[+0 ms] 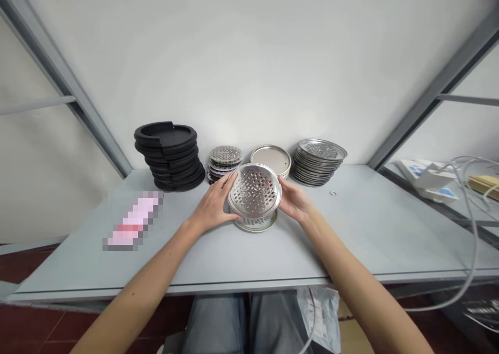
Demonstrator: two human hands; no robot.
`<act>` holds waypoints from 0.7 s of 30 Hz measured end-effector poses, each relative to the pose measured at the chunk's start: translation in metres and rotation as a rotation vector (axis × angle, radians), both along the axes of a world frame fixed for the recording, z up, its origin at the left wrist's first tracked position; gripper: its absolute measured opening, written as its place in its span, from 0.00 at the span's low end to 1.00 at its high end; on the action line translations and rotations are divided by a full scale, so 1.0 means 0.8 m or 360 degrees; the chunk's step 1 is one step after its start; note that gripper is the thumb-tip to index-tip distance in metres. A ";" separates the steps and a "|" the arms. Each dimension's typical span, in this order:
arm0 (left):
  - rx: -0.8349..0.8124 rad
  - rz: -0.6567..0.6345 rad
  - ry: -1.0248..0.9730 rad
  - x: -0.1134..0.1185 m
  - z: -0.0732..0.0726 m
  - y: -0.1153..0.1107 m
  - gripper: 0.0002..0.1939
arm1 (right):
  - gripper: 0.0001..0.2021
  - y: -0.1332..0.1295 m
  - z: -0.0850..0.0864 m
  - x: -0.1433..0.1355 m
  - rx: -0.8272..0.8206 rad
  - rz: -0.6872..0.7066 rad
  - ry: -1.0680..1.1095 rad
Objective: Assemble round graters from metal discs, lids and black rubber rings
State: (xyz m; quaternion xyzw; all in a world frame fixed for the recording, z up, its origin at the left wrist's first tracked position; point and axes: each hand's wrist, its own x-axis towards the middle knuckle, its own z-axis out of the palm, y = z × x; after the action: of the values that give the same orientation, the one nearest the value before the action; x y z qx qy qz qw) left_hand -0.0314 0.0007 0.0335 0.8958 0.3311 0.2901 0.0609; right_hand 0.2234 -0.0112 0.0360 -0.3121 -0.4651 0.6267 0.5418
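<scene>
Well, hands (213, 204) around perforated disc (255, 190)

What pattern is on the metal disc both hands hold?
The metal disc has small slots inside a plain silver rim, seen in the head view.

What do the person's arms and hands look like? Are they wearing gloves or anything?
No gloves: the left hand and right hand are bare. The left forearm and right forearm are slim and bare too, with no sleeves, watch or bracelet showing. The left one has a tiny spot.
</scene>
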 end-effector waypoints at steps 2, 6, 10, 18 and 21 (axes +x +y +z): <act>-0.0006 -0.0002 -0.0024 -0.001 0.000 0.000 0.57 | 0.16 0.000 -0.002 -0.002 0.0027 0.0000 -0.0036; -0.0093 -0.0018 -0.0096 -0.001 -0.008 0.002 0.61 | 0.23 -0.003 -0.006 -0.009 0.0015 0.0047 -0.0165; -0.0185 -0.0009 -0.0123 -0.001 -0.016 0.005 0.63 | 0.25 0.000 -0.011 -0.012 0.0005 0.0060 -0.0285; -0.0296 -0.0026 -0.0057 -0.003 -0.028 0.010 0.61 | 0.29 0.006 -0.026 -0.007 0.0321 -0.0658 -0.0757; -0.0350 -0.0022 0.0032 -0.005 -0.033 0.013 0.61 | 0.33 0.003 -0.030 -0.005 0.0393 -0.0710 -0.1087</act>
State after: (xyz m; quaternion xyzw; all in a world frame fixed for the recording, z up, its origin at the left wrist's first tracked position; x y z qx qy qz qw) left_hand -0.0357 0.0107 0.0073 0.8889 0.3553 0.2425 0.1574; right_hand 0.2196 -0.0086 0.0119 -0.5275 -0.6106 0.2944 0.5121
